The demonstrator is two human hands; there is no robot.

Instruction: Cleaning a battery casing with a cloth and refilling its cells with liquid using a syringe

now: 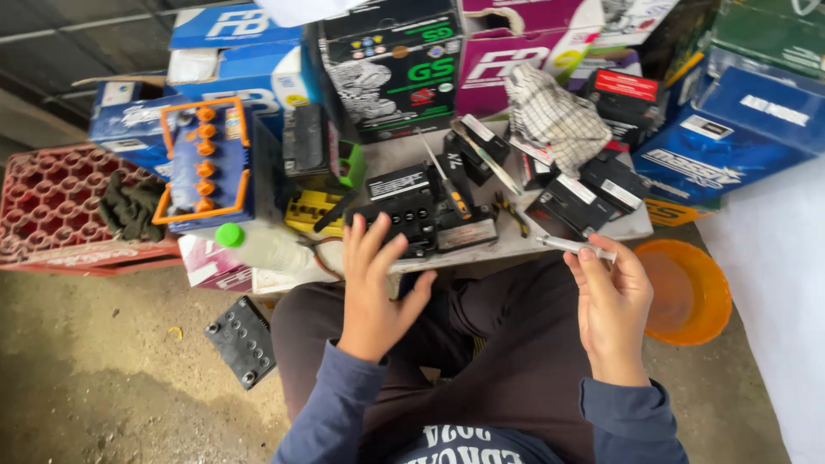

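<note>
My left hand rests with fingers spread on a small black battery at the front edge of a low grey table. My right hand is raised to the right of it and pinches a thin clear syringe-like tube between thumb and fingers. Several more small black batteries lie on the table beyond both hands. A screwdriver lies among them.
Stacked battery boxes line the back. A checked cloth lies on some batteries. An orange bowl sits on the floor at right, a red crate at left. A green-capped bottle and a blue orange-capped battery stand left. A black cover lies on the ground.
</note>
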